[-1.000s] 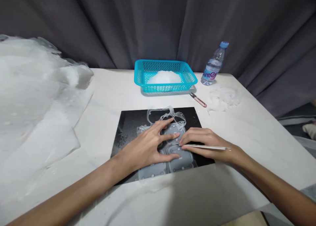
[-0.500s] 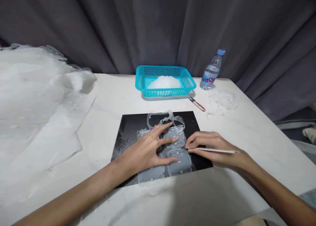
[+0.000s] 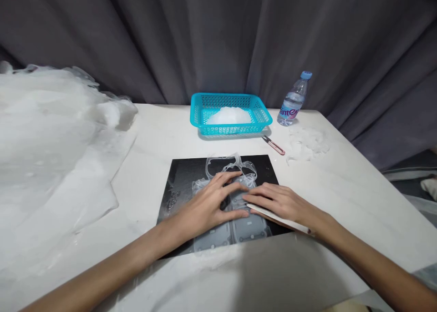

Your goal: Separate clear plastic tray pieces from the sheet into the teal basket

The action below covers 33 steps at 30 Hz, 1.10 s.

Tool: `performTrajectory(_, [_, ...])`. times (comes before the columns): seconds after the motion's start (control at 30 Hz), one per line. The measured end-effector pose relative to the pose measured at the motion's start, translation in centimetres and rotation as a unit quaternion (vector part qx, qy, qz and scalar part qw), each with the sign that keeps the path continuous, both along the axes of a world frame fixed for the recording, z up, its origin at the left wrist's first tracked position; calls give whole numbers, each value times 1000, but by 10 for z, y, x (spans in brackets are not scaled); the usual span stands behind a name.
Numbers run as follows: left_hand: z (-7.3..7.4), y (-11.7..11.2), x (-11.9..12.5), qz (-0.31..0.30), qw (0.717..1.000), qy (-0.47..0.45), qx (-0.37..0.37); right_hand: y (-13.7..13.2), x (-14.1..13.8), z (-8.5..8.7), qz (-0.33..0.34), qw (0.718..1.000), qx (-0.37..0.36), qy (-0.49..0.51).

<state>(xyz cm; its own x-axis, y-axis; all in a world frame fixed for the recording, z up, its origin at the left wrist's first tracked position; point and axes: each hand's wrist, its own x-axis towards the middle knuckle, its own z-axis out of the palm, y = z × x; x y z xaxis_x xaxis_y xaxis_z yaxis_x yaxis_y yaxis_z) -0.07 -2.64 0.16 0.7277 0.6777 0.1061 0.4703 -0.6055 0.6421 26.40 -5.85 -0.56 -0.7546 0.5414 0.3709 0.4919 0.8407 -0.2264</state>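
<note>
A translucent moulded sheet with rounded rectangular panels (image 3: 251, 228) lies on a black mat (image 3: 180, 175). Across it rests my left hand (image 3: 215, 203), palm down with fingers spread, its thumb and fingertips on the panels. My right hand (image 3: 280, 203) is just to the right, its fingertips over the sheet close to my left fingers. Held in it is a slim white pen-like tool (image 3: 283, 220), whose back end points toward my wrist; its tip is hidden by the fingers. Loose, curled trim (image 3: 249, 170) sticks up at the sheet's far edge.
Behind the mat stands a blue plastic basket (image 3: 235, 131) with a white heap (image 3: 230, 115) inside. Pink-handled snips (image 3: 274, 145), a water bottle (image 3: 292, 103) and white scraps (image 3: 307, 143) are at right. A large pile of translucent sheets (image 3: 51, 143) covers the left side.
My right hand has moved left over the sheet, closer to my left fingers, and the white tool now slants more. My left hand has hardly moved. The view has shifted slightly.
</note>
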Motion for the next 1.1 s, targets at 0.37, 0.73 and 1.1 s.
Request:
performTrajectory(0.37, [-10,4,-3,-6,1000,12,-28,53,5,18,-196,896,-286,276])
performTrajectory(0.73, [19,-5,6,139,980,-75,-125,7,-5,30,-149,881,-316,319])
performTrajectory(1.1, [14,4,11,156,939,-81,-296,32,-3,36,-116,937,-242,222])
